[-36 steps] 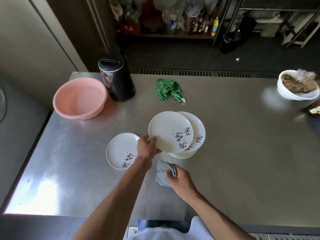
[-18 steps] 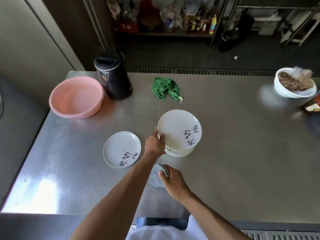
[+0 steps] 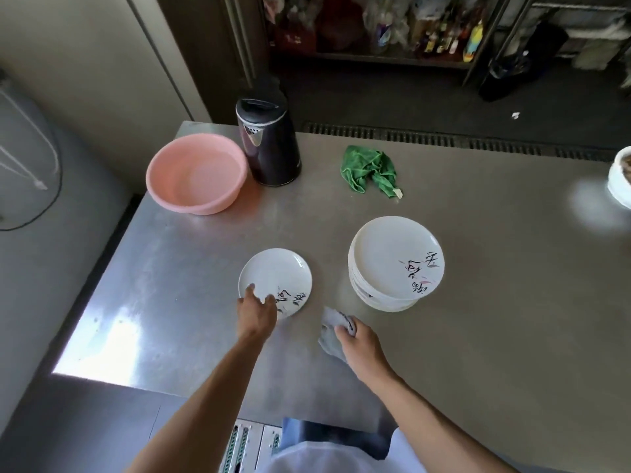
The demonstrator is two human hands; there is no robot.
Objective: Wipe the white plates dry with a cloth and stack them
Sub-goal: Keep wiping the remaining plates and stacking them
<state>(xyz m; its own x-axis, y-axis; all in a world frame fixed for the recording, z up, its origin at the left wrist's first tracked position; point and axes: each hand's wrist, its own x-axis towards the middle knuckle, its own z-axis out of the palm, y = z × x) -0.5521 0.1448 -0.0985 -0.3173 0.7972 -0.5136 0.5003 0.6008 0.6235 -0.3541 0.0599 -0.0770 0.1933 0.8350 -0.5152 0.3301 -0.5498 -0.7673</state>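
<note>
A stack of white plates (image 3: pixel 392 257) with dark brush lettering stands on the steel table (image 3: pixel 478 336), right of centre. To its left a single white plate (image 3: pixel 276 274) lies flat. My left hand (image 3: pixel 257 312) reaches over that plate's near rim, thumb and fingertips touching it; the hand is blurred. My right hand (image 3: pixel 362 346) grips a crumpled grey cloth (image 3: pixel 328 343) on the table, just in front of the gap between the single plate and the stack.
A pink basin (image 3: pixel 191 206) and a black kettle (image 3: pixel 269 145) stand at the table's back left. A green cloth (image 3: pixel 370 169) lies at the back centre. A white bowl (image 3: pixel 619 189) with food is at the right edge. The table's front-left corner is close to my left arm.
My left hand set the plate it carried on top of the stack, let go, and moved left to the single plate. My right hand kept the grey cloth.
</note>
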